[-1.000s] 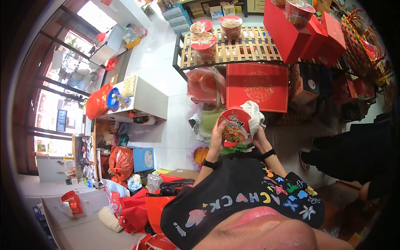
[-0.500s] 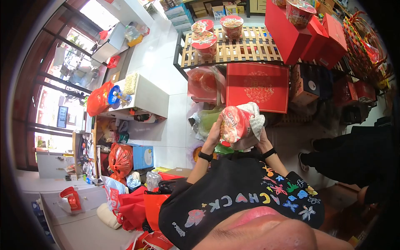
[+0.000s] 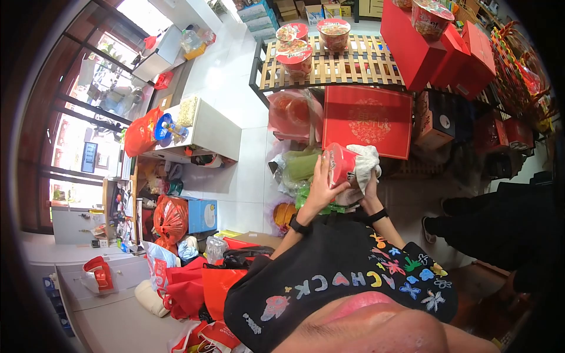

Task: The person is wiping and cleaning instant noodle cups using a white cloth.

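In front of my chest I hold a red instant noodle bowl, tilted so that much of its side shows. My left hand is wrapped round its left and lower side. A whitish cloth lies against the right side of the bowl, and my right hand grips it there from below. The cloth partly hides the fingers of that hand.
Ahead stands a slatted rack with several noodle bowls and red boxes on top. Beneath it is a large red gift box. To the right a person's dark-clothed leg shows. Red bags lie at the left.
The bowl has turned, so its side shows more and its lid less. My left hand has shifted right and round the bowl's lower side. The cloth stays against the bowl.
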{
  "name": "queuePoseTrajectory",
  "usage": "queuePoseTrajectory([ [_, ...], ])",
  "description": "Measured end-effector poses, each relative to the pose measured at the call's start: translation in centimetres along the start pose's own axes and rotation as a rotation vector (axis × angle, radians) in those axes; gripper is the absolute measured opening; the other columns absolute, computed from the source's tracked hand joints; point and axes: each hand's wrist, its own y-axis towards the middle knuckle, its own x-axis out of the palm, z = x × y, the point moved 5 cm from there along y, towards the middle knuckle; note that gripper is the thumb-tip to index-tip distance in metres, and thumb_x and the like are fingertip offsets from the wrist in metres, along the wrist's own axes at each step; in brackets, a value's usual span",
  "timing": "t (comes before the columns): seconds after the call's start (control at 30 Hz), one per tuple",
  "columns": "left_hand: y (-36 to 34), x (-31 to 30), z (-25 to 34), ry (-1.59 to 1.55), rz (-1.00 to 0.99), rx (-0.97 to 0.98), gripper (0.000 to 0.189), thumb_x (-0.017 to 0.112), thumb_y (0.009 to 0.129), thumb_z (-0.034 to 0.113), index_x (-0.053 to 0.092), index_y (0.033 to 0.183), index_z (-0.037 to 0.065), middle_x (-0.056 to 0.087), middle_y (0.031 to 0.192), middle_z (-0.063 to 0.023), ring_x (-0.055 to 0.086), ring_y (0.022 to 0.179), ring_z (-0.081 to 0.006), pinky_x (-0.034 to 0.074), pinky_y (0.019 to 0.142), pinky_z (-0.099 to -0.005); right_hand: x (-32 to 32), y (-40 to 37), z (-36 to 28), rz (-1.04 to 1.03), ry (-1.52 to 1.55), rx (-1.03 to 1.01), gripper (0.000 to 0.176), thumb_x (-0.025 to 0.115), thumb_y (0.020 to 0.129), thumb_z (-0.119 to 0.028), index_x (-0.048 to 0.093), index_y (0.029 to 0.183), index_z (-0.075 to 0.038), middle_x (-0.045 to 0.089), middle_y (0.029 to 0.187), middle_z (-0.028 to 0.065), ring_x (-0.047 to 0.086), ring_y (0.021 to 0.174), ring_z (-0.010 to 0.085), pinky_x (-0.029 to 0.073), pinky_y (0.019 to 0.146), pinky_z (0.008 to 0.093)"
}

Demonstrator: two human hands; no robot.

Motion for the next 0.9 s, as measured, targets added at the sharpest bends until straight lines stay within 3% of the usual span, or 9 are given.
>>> queuePoseTrajectory([
  [0.1, 0.9, -0.5, -2.0, -0.141, -0.032, -0.021, 0.094, 0.076, 0.079, 0.038, 0.024, 0.150, 0.005, 0.026, 0.150, -0.0241, 0.029, 0.139, -0.0354, 0.026, 0.113, -0.0414, -2.1, 1.5, 1.7, -0.022, -0.125, -0.070, 0.052, 0.045, 0.099, -0.044, 0.047, 0.133, -0.004, 0.055, 0.129, 0.0087, 0.053, 0.118, 0.0219, 0.041, 0.102, 0.0364],
  [0.2, 0.8, -0.3, -3.6, -0.529, -0.120, -0.122, 0.089, 0.073, 0.082, 0.033, 0.024, 0.149, 0.002, 0.029, 0.150, -0.0197, 0.030, 0.139, -0.0300, 0.025, 0.113, -0.0402, -0.7, 0.4, 0.6, -0.170, -0.285, -0.224, 0.050, 0.045, 0.099, -0.039, 0.047, 0.132, -0.002, 0.054, 0.128, 0.0092, 0.051, 0.118, 0.0202, 0.040, 0.103, 0.0352],
  [0.33, -0.8, 0.2, -4.6, -1.429, -0.356, -0.487, 0.071, 0.064, 0.091, 0.034, 0.031, 0.144, -0.001, 0.034, 0.148, -0.0140, 0.036, 0.136, -0.0247, 0.031, 0.112, -0.0427, -0.3, -0.2, -0.8, -0.239, -0.403, -0.199, 0.048, 0.045, 0.099, -0.035, 0.048, 0.130, 0.001, 0.053, 0.127, 0.0122, 0.053, 0.117, 0.0210, 0.042, 0.101, 0.0359],
  [0.37, -1.4, 0.3, -4.6, -1.537, -0.357, -0.571, 0.075, 0.066, 0.089, 0.039, 0.030, 0.144, 0.003, 0.036, 0.148, -0.0132, 0.038, 0.135, -0.0259, 0.033, 0.111, -0.0455, -0.4, -0.1, -0.6, -0.234, -0.385, -0.093, 0.050, 0.044, 0.099, -0.037, 0.048, 0.129, 0.002, 0.055, 0.125, 0.0133, 0.055, 0.114, 0.0213, 0.045, 0.098, 0.0356],
  [0.47, -2.3, 0.7, -4.8, -1.558, -0.348, -0.559, 0.091, 0.070, 0.081, 0.049, 0.025, 0.147, 0.006, 0.036, 0.148, -0.0118, 0.037, 0.136, -0.0275, 0.031, 0.113, -0.0484, 1.2, -1.3, -1.4, -0.327, -0.409, 0.083, 0.052, 0.043, 0.099, -0.038, 0.047, 0.130, 0.003, 0.056, 0.124, 0.0139, 0.058, 0.111, 0.0215, 0.049, 0.095, 0.0349],
  [0.6, -2.9, 0.7, -5.7, -1.471, -0.323, -0.636, 0.103, 0.071, 0.070, 0.065, 0.031, 0.146, 0.007, 0.040, 0.147, -0.0095, 0.038, 0.135, -0.0263, 0.033, 0.111, -0.0460, 0.8, -0.7, -0.5, -0.287, -0.448, 0.051, 0.062, 0.048, 0.094, -0.049, 0.045, 0.133, -0.001, 0.061, 0.119, 0.0143, 0.064, 0.104, 0.0218, 0.053, 0.091, 0.0353],
  [0.7, -3.4, 0.7, -6.6, -1.456, -0.301, -0.621, 0.104, 0.070, 0.069, 0.067, 0.033, 0.144, 0.007, 0.044, 0.143, -0.0102, 0.042, 0.132, -0.0269, 0.036, 0.109, -0.0466, 0.5, -0.8, -0.1, -0.275, -0.381, 0.113, 0.061, 0.048, 0.095, -0.046, 0.043, 0.135, 0.000, 0.057, 0.126, 0.0146, 0.062, 0.107, 0.0217, 0.052, 0.091, 0.0355],
  [0.8, -4.9, 0.8, -8.1, -1.501, -0.280, -0.699, 0.094, 0.069, 0.074, 0.061, 0.037, 0.142, 0.006, 0.050, 0.139, -0.0107, 0.047, 0.128, -0.0277, 0.036, 0.109, -0.0459, 1.3, -0.6, 0.8, -0.307, -0.447, 0.021, 0.049, 0.043, 0.101, -0.032, 0.040, 0.136, 0.003, 0.053, 0.128, 0.0132, 0.055, 0.113, 0.0204, 0.047, 0.096, 0.0335],
  [0.9, -4.5, 1.3, -8.4, -1.589, -0.167, -0.692, 0.087, 0.064, 0.077, 0.063, 0.043, 0.137, 0.004, 0.056, 0.131, -0.0132, 0.056, 0.119, -0.0256, 0.046, 0.100, -0.0431, 1.9, -0.5, 0.7, -0.304, -0.524, -0.051, 0.049, 0.045, 0.100, -0.029, 0.039, 0.137, 0.003, 0.051, 0.130, 0.0132, 0.053, 0.115, 0.0204, 0.044, 0.098, 0.0335],
])
